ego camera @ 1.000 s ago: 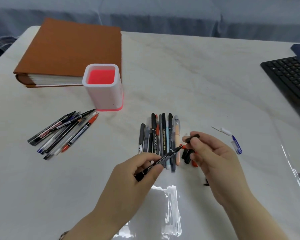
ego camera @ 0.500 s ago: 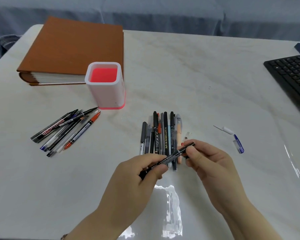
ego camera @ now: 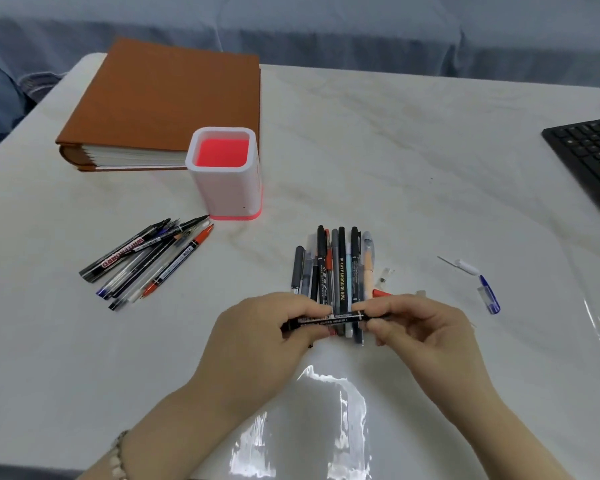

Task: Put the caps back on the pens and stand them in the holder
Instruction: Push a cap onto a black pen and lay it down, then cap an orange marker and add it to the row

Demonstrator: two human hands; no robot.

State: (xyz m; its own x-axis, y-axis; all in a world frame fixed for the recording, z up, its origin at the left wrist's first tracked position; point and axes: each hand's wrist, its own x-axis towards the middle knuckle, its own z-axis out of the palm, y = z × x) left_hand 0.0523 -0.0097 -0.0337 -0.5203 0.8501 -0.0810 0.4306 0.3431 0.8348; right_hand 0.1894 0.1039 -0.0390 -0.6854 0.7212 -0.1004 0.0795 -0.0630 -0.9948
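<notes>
Up left, white holder, well apart from both hands. Grips the left end of a black pen in the curled fingers of the left hand; holds it over the row of pens; pinches its right end with the right hand. Hides under the cap the red tip bared a second ago; lies level, not tilted as then.

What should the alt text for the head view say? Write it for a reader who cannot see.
The left hand and right hand hold a black pen nearly level by its ends, above a row of pens on a white table. A white holder with no pens in it, more loose pens and a brown book sit farther left.
</notes>
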